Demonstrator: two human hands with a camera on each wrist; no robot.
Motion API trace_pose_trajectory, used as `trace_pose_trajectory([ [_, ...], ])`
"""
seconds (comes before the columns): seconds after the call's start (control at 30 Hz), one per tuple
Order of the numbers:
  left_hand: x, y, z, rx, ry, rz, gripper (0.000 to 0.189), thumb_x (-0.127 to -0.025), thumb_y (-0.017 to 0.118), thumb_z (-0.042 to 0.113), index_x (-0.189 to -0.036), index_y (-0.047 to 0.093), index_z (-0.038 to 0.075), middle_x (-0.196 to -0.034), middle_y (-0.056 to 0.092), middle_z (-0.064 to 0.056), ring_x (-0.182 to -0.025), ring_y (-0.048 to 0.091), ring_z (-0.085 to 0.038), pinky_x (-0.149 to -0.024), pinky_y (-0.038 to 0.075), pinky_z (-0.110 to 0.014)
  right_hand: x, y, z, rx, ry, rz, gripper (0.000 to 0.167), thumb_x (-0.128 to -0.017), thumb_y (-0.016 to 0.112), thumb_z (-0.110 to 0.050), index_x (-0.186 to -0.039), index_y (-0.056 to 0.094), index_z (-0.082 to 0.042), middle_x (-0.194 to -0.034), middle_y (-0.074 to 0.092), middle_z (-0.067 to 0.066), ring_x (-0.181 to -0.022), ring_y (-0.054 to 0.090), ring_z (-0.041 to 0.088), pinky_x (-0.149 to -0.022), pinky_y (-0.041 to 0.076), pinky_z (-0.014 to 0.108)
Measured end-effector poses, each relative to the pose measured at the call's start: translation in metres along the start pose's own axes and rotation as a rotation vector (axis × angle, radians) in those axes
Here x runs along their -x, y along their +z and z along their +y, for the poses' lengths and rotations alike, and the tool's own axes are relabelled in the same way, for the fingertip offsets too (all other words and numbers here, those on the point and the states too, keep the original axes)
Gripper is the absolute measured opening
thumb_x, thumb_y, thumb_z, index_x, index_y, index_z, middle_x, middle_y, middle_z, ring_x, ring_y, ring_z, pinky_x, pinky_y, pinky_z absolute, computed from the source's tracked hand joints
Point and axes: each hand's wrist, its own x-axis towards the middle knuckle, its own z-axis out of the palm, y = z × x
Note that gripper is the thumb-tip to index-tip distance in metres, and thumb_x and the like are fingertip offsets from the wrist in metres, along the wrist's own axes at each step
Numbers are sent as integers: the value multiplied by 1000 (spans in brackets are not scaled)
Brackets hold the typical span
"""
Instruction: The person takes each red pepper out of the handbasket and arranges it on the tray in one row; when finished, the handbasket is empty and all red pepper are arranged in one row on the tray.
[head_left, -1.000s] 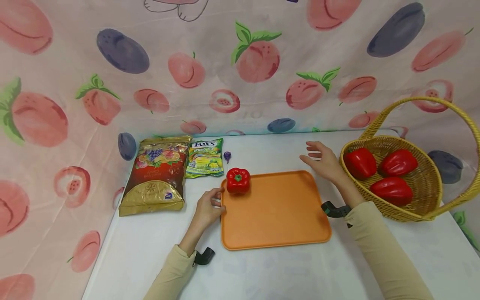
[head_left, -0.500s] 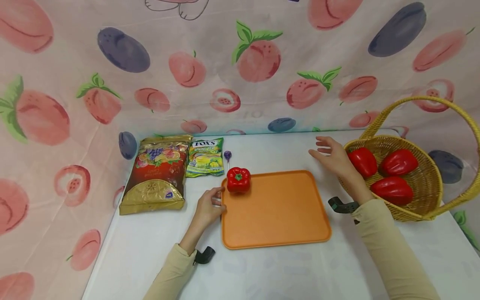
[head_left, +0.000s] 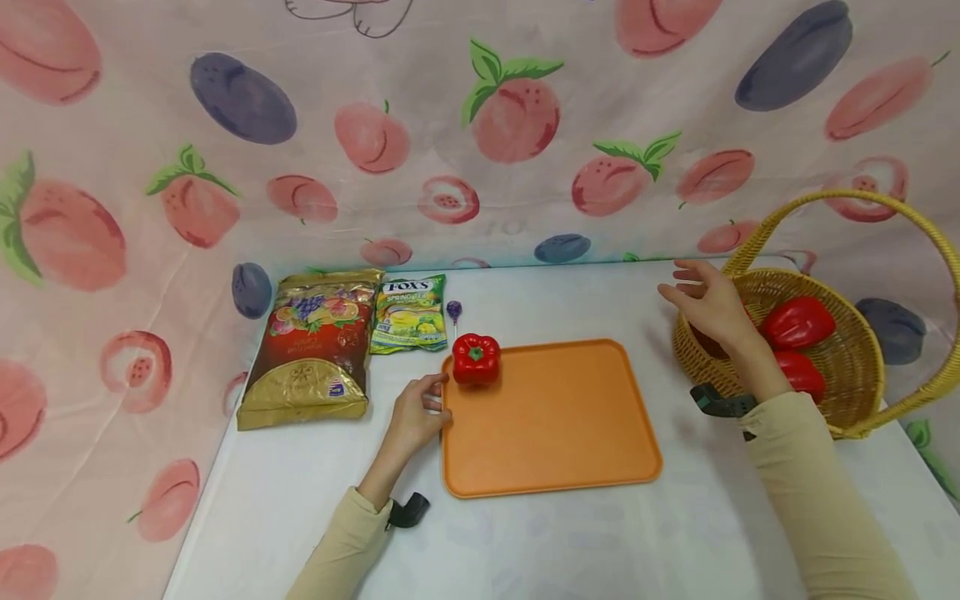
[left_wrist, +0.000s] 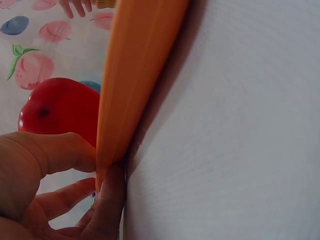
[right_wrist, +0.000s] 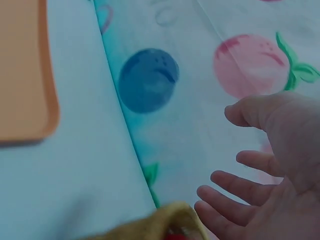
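Right hand (head_left: 712, 307) farther right, by basket (head_left: 855, 377)

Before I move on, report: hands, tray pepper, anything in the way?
Left hand pinching tray by left edge. Right hand empty, near basket. Red pepper on tray's far left corner. Right arm partly hides basket peppers.

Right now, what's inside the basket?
One red pepper shows clearly, another partly. Red edges beside the right hand suggest a third; the hand and wrist hide the rest of that side.
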Motion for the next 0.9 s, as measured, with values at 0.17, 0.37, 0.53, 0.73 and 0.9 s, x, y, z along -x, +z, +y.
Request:
trace_pose_trajectory([
  [0.17, -1, 0, 2, -21, 2, 1, 55, -75, 74, -6, -128, 62, 3, -101, 57, -12, -81, 64, -20, -68, 57, -30, 0, -19, 9, 25, 22, 50, 67, -96, 59, -39, -145, 40, 2, -138, 47, 30, -124, 49, 46, -82, 46, 11],
  [0.37, 0, 1, 0, -32, 10, 5, 54, -76, 74, -5, -128, 62, 3, -99, 57, -12, -80, 63, -20, -69, 57, -31, 3, -33, 19, 86, 36, 68, 58, -97, 58, -34, -137, 47, 6, -132, 51, 33, -121, 50, 46, -83, 45, 17],
  [0.53, 4, 2, -2, -36, 16, 9, 53, -75, 74, -5, -126, 63, 1, -98, 57, -12, -79, 63, -19, -68, 56, -31, 4, -39, 30, 121, 66, 27, 61, -98, 55, -32, -136, 43, 13, -131, 48, 38, -122, 45, 52, -99, 38, 61],
  [0.73, 4, 3, -2, -40, 34, 15, 53, -74, 74, -6, -126, 63, 1, -97, 57, -12, -79, 63, -20, -68, 56, -31, 3, -46, 39, 201, 82, 38, 59, -97, 58, -33, -133, 47, 13, -127, 50, 38, -118, 47, 51, -96, 40, 61],
  [0.9, 2, 2, 0, -59, 47, 24, 53, -74, 75, -6, -126, 63, 1, -97, 57, -12, -78, 63, -19, -67, 56, -29, 0, -51, 44, 273, 163, -38, 73, -94, 61, -40, -137, 40, 15, -132, 42, 42, -120, 41, 54, -100, 35, 65],
])
